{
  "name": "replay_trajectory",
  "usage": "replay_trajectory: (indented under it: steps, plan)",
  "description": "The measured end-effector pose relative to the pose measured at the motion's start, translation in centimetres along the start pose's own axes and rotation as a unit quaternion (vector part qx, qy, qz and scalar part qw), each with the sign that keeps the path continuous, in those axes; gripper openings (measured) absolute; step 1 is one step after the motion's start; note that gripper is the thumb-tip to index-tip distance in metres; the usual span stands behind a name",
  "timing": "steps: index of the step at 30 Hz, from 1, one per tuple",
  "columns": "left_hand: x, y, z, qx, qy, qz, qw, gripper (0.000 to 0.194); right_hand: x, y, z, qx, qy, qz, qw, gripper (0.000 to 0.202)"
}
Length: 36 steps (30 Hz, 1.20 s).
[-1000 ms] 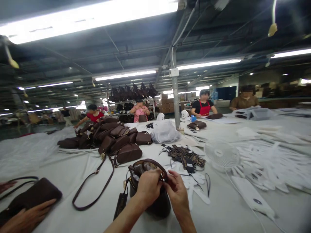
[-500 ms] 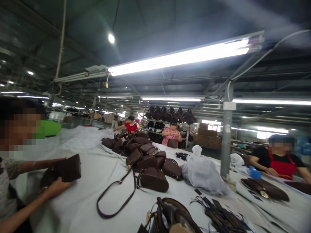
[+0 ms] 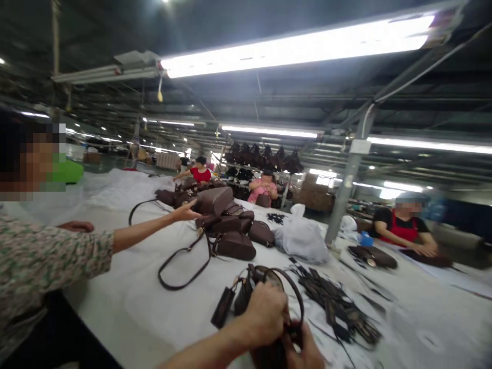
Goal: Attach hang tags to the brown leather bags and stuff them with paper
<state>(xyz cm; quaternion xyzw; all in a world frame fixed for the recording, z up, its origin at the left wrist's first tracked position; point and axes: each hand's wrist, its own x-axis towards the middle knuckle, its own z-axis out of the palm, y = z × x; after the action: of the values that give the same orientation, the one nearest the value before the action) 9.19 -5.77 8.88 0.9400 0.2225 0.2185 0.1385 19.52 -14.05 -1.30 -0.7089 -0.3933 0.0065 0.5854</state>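
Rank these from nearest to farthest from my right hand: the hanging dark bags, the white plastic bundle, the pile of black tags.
From your right hand:
1. Black tags, just ahead, rightward.
2. White plastic bundle, farther ahead.
3. Hanging dark bags, far background, slightly left.

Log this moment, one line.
left hand: curled over bag | right hand: at handle | tags: beside bag | co-worker's hand: on another bag, at pile

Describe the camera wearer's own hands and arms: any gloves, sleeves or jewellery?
The left hand wears no glove, and the left forearm shows no sleeve, watch or bracelet. The right hand is also ungloved, but the lower edge cuts it off, so its forearm cannot be judged. Blur and overlap make rings on either hand impossible to rule out.
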Motion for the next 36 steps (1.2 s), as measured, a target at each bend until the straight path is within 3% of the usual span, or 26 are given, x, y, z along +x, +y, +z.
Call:
replay_trajectory:
  steps: [1,4,15,20,27,31,36]
  plan:
    - [-0.3,0.1,-0.7,0.006,0.03,-0.045,0.998,0.014,-0.7,-0.2,-0.5,-0.022,0.0,0.001,1.0,0.033]
    - [-0.2,0.0,-2.5,-0.002,0.029,-0.067,0.997,0.01,-1.2,-1.1,-1.8,-0.071,-0.015,-0.018,0.997,0.03]
    - [-0.9,1.0,-5.2,0.027,-0.024,-0.032,0.999,0.013,0.3,-3.6,-7.8,-0.093,-0.108,-0.075,0.987,0.019]
    - [-0.1,1.9,-5.8,0.119,-0.072,-0.057,0.989,0.022,0.1,-4.6,-7.2,-0.118,-0.088,-0.095,0.985,0.014]
    - [-0.1,0.7,-6.5,0.136,-0.12,-0.015,0.983,0.023,-0.7,-3.6,-5.9,-0.079,-0.098,-0.072,0.989,0.017]
    - [-0.5,-0.9,-6.9,0.139,-0.11,-0.025,0.984,0.023,-0.5,-2.5,-7.6,-0.058,-0.114,-0.052,0.99,0.019]
    - [-0.7,-2.3,-8.7,0.121,-0.121,-0.025,0.985,0.017,1.1,-0.4,-11.0,-0.02,-0.173,-0.006,0.985,0.026]
